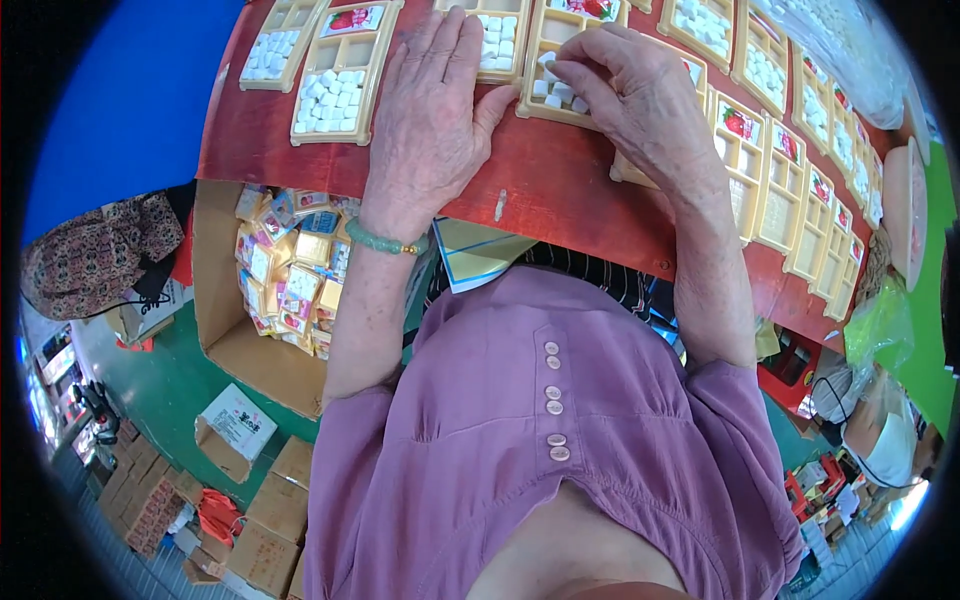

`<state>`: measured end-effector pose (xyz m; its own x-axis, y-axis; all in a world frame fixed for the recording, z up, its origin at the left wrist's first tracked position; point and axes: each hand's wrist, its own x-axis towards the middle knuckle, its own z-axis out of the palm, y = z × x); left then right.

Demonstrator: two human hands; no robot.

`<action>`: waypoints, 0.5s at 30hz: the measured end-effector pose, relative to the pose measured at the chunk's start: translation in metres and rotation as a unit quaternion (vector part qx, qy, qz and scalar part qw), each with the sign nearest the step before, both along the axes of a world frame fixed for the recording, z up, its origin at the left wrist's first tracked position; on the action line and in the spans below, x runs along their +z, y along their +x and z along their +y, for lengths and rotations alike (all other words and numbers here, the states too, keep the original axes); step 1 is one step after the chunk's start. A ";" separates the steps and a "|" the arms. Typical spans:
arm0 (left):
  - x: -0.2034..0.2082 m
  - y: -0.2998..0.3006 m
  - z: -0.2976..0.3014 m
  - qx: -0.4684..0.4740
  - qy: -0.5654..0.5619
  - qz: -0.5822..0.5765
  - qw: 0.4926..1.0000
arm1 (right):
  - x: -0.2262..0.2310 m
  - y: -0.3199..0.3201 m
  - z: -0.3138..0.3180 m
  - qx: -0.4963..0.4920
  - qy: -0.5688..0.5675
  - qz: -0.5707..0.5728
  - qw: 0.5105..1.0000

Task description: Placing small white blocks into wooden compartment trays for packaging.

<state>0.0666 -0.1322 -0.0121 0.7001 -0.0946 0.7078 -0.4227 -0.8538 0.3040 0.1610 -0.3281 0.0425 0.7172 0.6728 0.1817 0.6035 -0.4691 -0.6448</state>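
My left hand [430,115] lies palm down with its fingers stretched out, over a cream plastic tray whose near part is hidden. Its thumb reaches toward the tray [524,96] at my right hand. Over that tray my right hand [640,100] is closed in a pinch, with a small white pillow-shaped piece [547,60] at the fingertips. Several more white pieces [553,101] lie loose in the tray's near compartment. Left of my left hand, another tray [364,100] has its near compartment full of such pieces and a strawberry picture card [352,19] farther up.
Trays with bare near compartments [775,215] stand in a row on the red table [570,215] at right. Filled trays [765,75] stand behind them. Below the table's left edge, a cardboard box [225,320] holds many small packages. A clear plastic bag [850,60] lies far right.
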 end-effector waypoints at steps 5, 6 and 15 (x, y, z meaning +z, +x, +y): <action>0.041 -0.014 -0.016 0.109 -0.042 0.232 0.966 | 0.001 -0.003 0.013 -0.002 0.039 -0.039 0.998; 0.043 -0.015 -0.016 0.105 -0.069 0.209 0.970 | 0.008 -0.004 0.019 0.024 0.050 -0.075 0.996; 0.016 -0.018 -0.003 0.109 -0.070 0.164 0.978 | 0.015 -0.009 0.052 0.034 -0.070 -0.090 0.993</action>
<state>0.0488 -0.1356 0.0038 0.8847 0.1639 0.4364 -0.0947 -0.8534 0.5126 0.1521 -0.2761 0.0574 0.6341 0.7458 0.2043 0.7361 -0.5012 -0.4550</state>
